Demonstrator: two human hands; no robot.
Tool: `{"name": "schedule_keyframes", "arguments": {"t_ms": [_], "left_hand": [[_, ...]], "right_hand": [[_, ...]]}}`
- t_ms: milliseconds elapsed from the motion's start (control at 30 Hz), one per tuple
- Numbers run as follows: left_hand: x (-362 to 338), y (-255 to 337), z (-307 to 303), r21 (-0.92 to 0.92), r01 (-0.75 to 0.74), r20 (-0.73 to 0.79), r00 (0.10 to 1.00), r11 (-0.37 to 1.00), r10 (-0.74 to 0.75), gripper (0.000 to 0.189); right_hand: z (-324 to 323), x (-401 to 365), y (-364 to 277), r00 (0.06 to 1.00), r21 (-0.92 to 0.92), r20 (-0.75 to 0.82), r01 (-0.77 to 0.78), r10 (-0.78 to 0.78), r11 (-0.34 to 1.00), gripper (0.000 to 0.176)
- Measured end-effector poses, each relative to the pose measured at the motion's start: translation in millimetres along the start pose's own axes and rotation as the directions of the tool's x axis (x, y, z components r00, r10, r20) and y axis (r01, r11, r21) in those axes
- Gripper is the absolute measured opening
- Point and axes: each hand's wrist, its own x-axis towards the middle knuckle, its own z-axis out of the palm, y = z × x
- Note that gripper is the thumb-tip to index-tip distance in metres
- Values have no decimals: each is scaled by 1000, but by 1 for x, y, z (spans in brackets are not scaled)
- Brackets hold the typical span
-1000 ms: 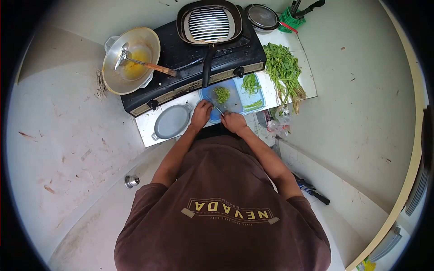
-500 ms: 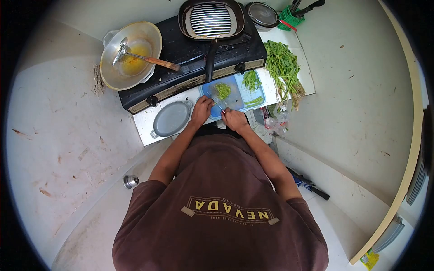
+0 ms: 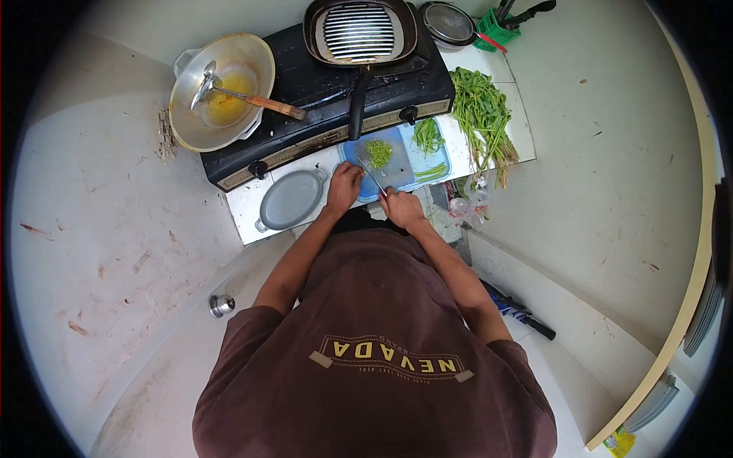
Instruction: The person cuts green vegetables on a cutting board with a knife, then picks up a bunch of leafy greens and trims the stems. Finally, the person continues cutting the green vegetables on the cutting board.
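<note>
At the board [image 3: 400, 162], our right fingers [image 3: 389, 197] grasp a knife [image 3: 372, 178]; left fingers [image 3: 353, 171], grip unclear; chopped greens [image 3: 379, 154] lie near unchopped stems [image 3: 433, 172].

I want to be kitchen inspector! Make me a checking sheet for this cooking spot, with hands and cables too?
Surface: white tiled counter, with small dark specks by the stove.
Job's things: knife over the blue board; chopped greens on it; cut stems beside them.
Clutter: leafy bunch, grey oval dish, strainer; ladle in the wok.
Hands: right grips the knife; left is near the blade, its hold too small to tell.
Cables: nothing seen.
Surroundings: pale wall with brown marks.
</note>
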Motion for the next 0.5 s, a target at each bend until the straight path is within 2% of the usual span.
{"name": "schedule_keyframes", "arguments": {"t_ms": [367, 500], "left_hand": [[2, -1, 2, 2, -17, -5, 1000, 1000, 17, 7], [2, 1, 2, 20, -25, -15, 1000, 1000, 25, 6]], "right_hand": [[8, 9, -6, 999, -20, -41, 3, -4, 1000, 42], [11, 20, -8, 997, 28, -66, 28, -26, 999, 41]]}}
